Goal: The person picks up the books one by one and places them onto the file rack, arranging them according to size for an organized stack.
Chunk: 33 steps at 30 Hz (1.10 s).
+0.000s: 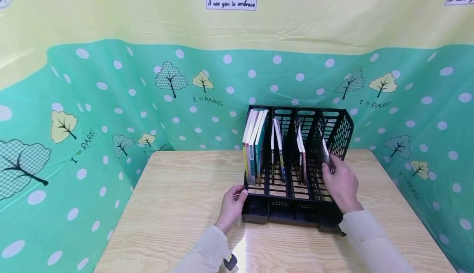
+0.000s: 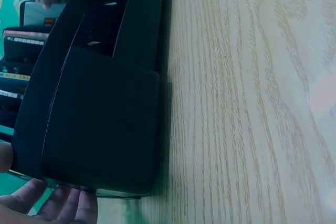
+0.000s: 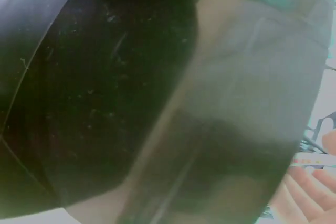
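A black desktop file rack (image 1: pixel 281 213) with four upright compartments stands on the table. At its front left corner my left hand (image 1: pixel 231 203) grips the edge, thumb on one side and fingers on the other; in the left wrist view the fingers (image 2: pixel 79 205) curl at that corner. My right hand (image 1: pixel 342 180) holds a thin book (image 1: pixel 325 151) between thumb and fingers in the rightmost compartment. The right wrist view shows the book's pale spine (image 3: pixel 314 159) between the fingers. Much of that book is hidden by the hand and a divider.
Several upright books (image 1: pixel 255 133) fill the leftmost compartment. Thin books (image 1: pixel 277 137) lean in the second, and more books (image 1: pixel 300 145) in the third. A wooden table (image 1: pixel 177 190) lies beneath, with a patterned green and yellow curtain (image 1: pixel 207 141) behind and at both sides.
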Available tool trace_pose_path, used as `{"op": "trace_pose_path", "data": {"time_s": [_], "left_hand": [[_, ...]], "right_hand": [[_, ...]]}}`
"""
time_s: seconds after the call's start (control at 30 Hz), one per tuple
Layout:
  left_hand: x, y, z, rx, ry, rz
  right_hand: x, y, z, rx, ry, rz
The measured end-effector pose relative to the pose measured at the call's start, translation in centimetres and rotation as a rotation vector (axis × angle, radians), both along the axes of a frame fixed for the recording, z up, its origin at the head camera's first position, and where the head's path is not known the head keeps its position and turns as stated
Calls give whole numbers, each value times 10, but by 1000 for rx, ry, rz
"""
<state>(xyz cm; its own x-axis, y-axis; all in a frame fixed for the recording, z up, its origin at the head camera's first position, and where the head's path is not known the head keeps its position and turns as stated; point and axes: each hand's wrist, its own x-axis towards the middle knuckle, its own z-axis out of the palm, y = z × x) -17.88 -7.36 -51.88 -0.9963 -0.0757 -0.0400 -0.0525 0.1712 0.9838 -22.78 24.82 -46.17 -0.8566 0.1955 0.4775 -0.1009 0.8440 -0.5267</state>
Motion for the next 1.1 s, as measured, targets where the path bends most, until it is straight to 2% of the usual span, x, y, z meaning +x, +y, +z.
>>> {"op": "trace_pose_path", "data": {"time_s": [0.33, 0.53, 0.8, 1.0, 1.1], "left_hand": [[-2, -1, 1, -12, -4, -7], [-3, -4, 5, -60, -12, -53], [-4, -14, 17, -256, -4, -183], [1, -25, 27, -391, 56, -285], [5, -29, 35, -468, 89, -309]], "right_hand": [[20, -6, 15, 41, -12, 50], [33, -12, 24, 86, 12, 96], [47, -20, 28, 167, 7, 207], [56, -35, 37, 226, 31, 276], [60, -46, 43, 261, 28, 311]]}}
